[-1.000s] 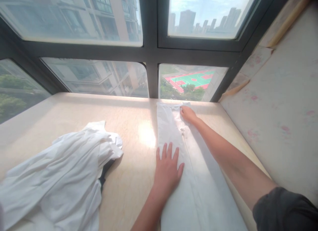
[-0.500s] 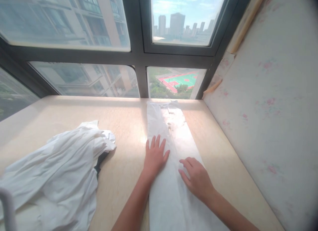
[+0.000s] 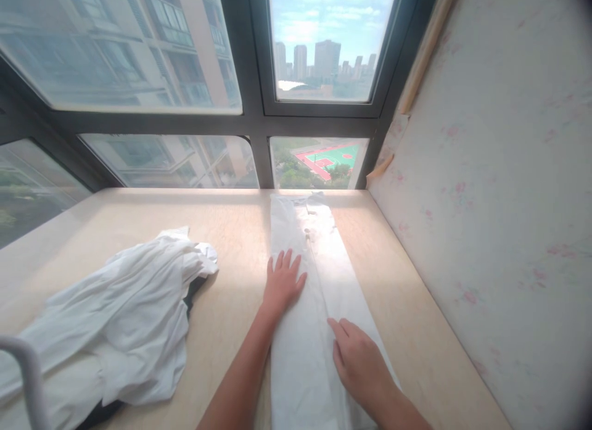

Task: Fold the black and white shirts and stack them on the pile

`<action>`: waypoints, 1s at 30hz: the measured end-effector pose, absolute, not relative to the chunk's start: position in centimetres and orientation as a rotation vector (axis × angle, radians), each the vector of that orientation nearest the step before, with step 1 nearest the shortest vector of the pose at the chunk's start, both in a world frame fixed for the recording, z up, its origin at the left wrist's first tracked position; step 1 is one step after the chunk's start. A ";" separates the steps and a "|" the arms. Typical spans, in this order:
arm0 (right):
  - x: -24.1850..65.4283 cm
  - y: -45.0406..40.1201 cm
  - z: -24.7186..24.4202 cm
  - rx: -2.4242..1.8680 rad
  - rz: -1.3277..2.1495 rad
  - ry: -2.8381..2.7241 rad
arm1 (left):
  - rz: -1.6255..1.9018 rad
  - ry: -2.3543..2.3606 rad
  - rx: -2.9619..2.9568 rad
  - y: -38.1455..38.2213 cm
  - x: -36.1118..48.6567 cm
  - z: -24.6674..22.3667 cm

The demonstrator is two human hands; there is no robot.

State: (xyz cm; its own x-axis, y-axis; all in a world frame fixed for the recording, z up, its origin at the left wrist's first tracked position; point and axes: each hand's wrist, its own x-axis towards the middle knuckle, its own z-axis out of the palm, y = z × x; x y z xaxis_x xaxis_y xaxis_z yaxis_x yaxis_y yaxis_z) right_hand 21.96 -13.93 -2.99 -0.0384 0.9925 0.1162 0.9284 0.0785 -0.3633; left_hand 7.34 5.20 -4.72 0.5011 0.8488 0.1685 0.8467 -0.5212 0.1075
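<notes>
A long white garment (image 3: 300, 356), folded into a narrow strip, lies flat from the window side toward me. My left hand (image 3: 283, 282) rests on its left edge, fingers spread and palm down. Lower and to the right, my right hand (image 3: 358, 356) touches the cloth beside a lengthwise fold, its index finger extended and the others bent; nothing is seen held in it. Small creases and a buttoned or notched part show at the far end of the garment.
A crumpled pile of white cloth (image 3: 124, 319) with some dark fabric lies left on the wooden surface (image 3: 235, 232). A grey curved bar (image 3: 28, 368) stands at the lower left. Windows (image 3: 319, 109) close off the back, a flowered wall (image 3: 485, 202) the right.
My right hand has slid down along the garment toward me. My left hand stays spread on the cloth. The view has shifted slightly.
</notes>
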 end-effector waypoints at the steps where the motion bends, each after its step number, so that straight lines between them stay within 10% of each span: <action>1: 22.2 -14.1 -2.7 -1.896 0.291 -2.039 | 0.314 1.531 2.713 5.2 7.3 -4.7; 14: 25.1 -13.8 -2.0 -1.634 0.761 -1.886 | 0.321 1.545 2.716 5.0 7.5 -4.6; 30: 27.3 21.8 -1.3 -2.167 0.359 -1.848 | 0.425 1.512 2.672 4.9 6.9 -5.1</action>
State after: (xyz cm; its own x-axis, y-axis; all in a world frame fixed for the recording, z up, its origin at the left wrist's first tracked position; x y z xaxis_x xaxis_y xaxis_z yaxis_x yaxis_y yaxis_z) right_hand 27.31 21.84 -1.26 0.1559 0.9877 -0.0132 0.9207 -0.1502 -0.3603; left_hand 6.92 4.89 -5.06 0.4868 0.8466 0.2153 0.8348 -0.5234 0.1705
